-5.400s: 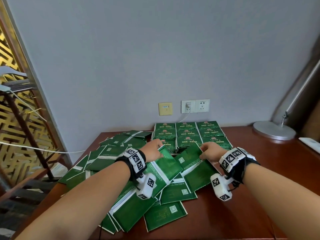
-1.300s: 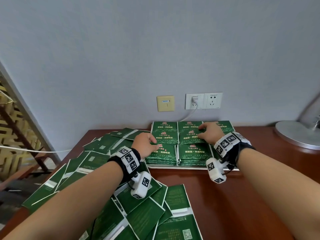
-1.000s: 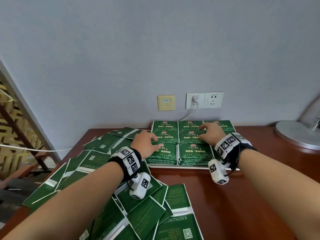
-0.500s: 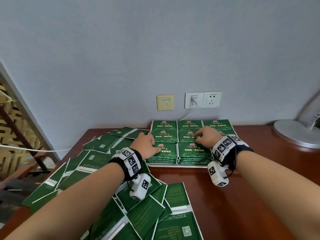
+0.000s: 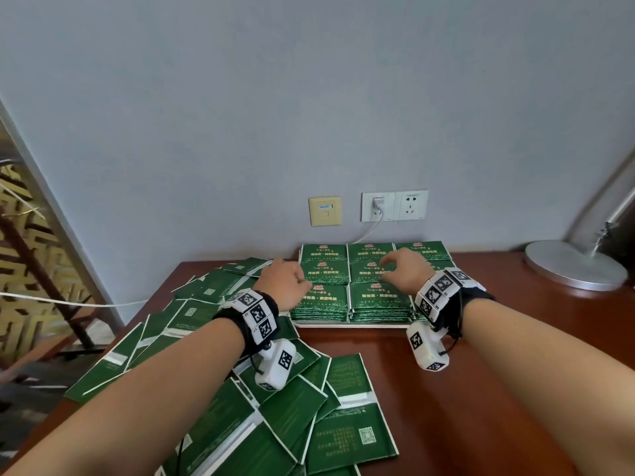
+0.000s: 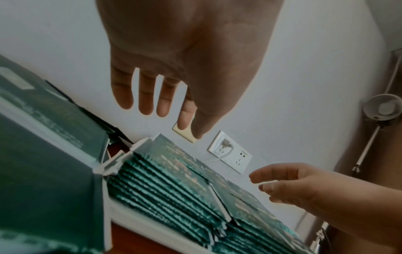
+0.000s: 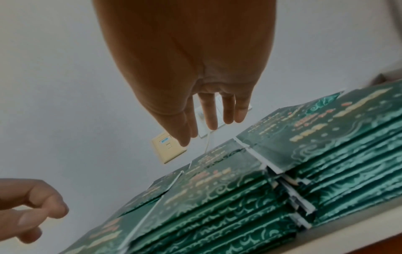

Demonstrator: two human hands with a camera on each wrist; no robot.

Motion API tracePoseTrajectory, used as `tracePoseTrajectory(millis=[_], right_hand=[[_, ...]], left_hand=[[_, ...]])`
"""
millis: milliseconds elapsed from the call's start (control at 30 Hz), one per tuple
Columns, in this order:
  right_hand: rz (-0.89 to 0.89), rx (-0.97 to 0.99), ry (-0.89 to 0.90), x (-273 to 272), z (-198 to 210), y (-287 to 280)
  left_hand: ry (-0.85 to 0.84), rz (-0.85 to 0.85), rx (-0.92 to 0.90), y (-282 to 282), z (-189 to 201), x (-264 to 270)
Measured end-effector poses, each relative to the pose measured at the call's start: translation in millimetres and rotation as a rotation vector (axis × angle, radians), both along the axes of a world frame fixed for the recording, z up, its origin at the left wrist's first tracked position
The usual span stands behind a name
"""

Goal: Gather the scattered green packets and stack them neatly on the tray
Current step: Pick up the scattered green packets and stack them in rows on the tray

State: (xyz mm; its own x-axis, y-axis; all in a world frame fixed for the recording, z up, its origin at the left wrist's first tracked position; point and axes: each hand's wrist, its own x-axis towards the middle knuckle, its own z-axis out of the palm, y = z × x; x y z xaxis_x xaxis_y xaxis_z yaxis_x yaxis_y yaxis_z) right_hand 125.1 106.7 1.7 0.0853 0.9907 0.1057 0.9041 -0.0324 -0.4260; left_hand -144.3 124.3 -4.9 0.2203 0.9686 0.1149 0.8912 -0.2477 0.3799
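**Both hands empty above the stacked packets**

Nearest the person, a loose heap of scattered green packets [image 5: 288, 417] lies across the front left of the dark red-brown table [image 5: 481, 389], overlapping one another at all angles, most with the plain back and a white strip showing; one near the front edge shows a small square code. The heap runs back along the left side of the table towards the wall.

Over it reach two bare forearms, each with a band of black-and-white marker tiles and a small white camera block at the wrist. The left hand [image 5: 287, 278] sits at the left edge of the stacks, its fingers loosely spread and straight in the left wrist view, holding nothing; from the head view I cannot tell whether the fingertips touch the top packet. The right hand [image 5: 407, 269] hovers over the middle stacks with fingers relaxed and a little bent, also with nothing in it.

Beneath them the white tray [image 5: 350, 325] shows only a thin front rim. On it the stacked green packets [image 5: 378, 297] stand in neat rows of piles, printed faces up, edges lined up closely.

Further back, by the wall, a yellowish wall plate [image 5: 324, 211] and a white double socket [image 5: 394, 206] with a plug and white cable sit just above the tray. To the far right, a round metal lamp base [image 5: 575, 264] rests on the table.
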Motion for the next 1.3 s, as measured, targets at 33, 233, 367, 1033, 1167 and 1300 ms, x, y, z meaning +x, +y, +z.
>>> tracePoseTrajectory(millis=[33,233,367,1033,1167,1300], right_hand=[[0.000,0.008,0.002,-2,3,-6],[0.023,-0.001,0.015,-18,17,-43],[0.063,-0.044,-0.007,-33,17,-69],[0.250,-0.348,-0.113,-86,-45,-115],[0.259,-0.326,-0.133,-89,-47,-115],[0.256,-0.343,-0.128,-90,-47,-113]], left_hand=[[-0.003,-0.015,0.017,-6,5,-1],[-0.019,-0.067,0.034,-39,19,-9],[0.016,-0.115,-0.029,-65,18,-14],[0.132,-0.360,-0.295,-126,-13,-29],[0.120,-0.348,-0.287,-126,-13,-34],[0.128,-0.336,-0.291,-127,-12,-36]])
